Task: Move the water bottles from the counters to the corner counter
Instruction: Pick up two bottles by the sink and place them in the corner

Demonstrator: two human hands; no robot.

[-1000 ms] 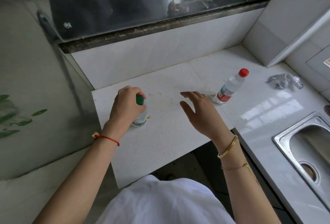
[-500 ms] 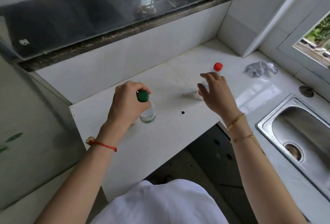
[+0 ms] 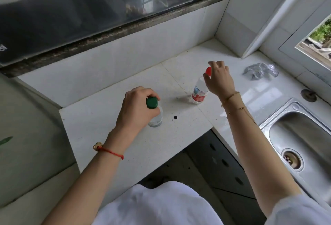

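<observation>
Neither bottle looks delivered yet: the left hand [image 3: 137, 109] curls around the green-capped bottle [image 3: 154, 112] standing well left of the sink [image 3: 293, 135], while the right hand [image 3: 219, 79] (fingers loosely spread, not closed) reaches the red-capped bottle [image 3: 199, 91] nearer it.

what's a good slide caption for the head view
Left hand grips the green-capped bottle while the right hand reaches the red-capped bottle.
</observation>
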